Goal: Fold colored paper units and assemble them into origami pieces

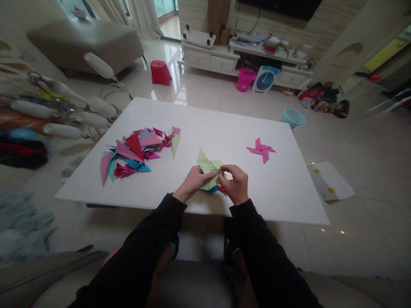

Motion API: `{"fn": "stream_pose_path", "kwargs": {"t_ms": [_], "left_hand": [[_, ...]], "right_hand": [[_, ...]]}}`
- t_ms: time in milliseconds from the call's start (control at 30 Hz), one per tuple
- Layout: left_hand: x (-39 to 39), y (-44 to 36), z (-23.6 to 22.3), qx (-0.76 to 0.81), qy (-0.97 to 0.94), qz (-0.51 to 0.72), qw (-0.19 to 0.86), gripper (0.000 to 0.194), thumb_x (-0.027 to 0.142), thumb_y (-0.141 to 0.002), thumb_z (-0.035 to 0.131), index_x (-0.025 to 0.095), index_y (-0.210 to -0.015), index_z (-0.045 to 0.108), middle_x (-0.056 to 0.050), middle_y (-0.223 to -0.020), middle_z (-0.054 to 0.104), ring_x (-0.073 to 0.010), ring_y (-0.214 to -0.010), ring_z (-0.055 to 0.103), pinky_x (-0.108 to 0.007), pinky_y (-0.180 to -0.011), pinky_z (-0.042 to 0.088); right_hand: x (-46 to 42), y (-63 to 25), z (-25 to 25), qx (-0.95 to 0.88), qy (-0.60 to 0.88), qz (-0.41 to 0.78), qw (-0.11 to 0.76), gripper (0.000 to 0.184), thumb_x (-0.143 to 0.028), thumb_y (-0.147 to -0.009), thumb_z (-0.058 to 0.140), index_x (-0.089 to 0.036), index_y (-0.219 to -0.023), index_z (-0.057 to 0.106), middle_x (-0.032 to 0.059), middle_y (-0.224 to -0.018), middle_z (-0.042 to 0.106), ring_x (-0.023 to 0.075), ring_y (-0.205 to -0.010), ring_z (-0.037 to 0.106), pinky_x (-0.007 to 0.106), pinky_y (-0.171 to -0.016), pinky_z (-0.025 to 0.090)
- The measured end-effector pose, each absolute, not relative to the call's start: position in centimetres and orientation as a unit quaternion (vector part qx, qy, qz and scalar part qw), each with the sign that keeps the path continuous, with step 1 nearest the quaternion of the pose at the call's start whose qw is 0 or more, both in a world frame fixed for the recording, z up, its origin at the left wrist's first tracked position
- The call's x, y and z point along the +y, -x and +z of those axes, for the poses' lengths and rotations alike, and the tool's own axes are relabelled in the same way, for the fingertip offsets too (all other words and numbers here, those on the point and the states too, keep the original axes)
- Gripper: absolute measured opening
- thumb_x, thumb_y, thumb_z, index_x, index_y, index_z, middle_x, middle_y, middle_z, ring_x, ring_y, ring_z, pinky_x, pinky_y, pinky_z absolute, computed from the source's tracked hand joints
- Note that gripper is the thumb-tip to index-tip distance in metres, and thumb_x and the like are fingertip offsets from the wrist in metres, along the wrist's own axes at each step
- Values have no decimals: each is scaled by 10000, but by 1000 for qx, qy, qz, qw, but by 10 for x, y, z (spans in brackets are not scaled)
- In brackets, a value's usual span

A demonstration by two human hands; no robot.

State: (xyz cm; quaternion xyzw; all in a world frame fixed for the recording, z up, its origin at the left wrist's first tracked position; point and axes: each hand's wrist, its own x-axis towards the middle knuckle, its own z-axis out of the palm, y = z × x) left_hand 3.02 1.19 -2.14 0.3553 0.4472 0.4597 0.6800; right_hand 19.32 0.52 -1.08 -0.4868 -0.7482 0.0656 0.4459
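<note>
**Pale green folded paper, held in two hands**

Location: just above the near edge of the white table, between the hands, one point angled up and away from the wearer.

Left hand: thumb flat over the near face, fingers mostly hidden behind; closed lightly on the left side of the paper.

Right hand: thumb and forefinger brought together in a fine pinch near the middle of the piece, the other fingers curled. Whether the tips gripped a flap or only pressed a fold could not be told.

Handling, as judged: very light, crisp along the creases, limp at the single-layer points; easily dented or torn, hardly slippery. Best hold: the layered centre with one thumb, loose flaps by fingertip only.

Nearby: a blue folded paper partly under the green one; a magenta paper pinwheel, flat, well apart to the right; a mixed heap of folded papers to the left.
</note>
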Motion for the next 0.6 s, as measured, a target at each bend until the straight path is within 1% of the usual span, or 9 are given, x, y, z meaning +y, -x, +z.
{"fn": "stream_pose_path", "kwargs": {"t_ms": [167,300,400,500,600], "left_hand": [[12,-30,-21,441,-359,456,685,530,379,-630,903,92,-1058,778,-162,-1069,770,-237,-860,724,-337,-811,554],[12,-29,-22,439,-357,458,685,516,363,-631,900,95,-1054,779,-158,-1071,771,-242,-875,727,-337,-820,555],[12,-29,-23,437,-359,459,685,527,361,-626,901,94,-1063,778,-164,-1082,767,-251,-888,729,-345,-824,559],[12,-29,-24,428,-357,460,692,537,364,-631,901,92,-1077,773,-171,-1092,764,-253,-898,729,-352,-838,560],[11,-29,-23,424,-354,455,699,537,365,-636,901,87,-1075,769,-172,-1082,764,-248,-879,728,-349,-826,561]], "right_hand": [[4,-191,-5,-744,484,81,453,116,-130,-830,608,-217,-853,681,51,-825,727,217,-793,677,351,-741,528],[4,-190,-2,-724,499,120,462,91,-138,-809,623,-219,-810,664,35,-799,709,207,-776,663,339,-724,525],[5,-191,-1,-708,511,144,465,92,-142,-789,634,-221,-815,675,36,-831,732,211,-798,676,347,-741,536],[4,-191,-1,-697,519,158,469,90,-156,-800,639,-221,-825,696,39,-862,761,215,-813,699,358,-766,550],[4,-191,-2,-693,518,150,478,86,-168,-820,641,-222,-824,709,33,-846,766,206,-778,701,350,-750,555]]}}
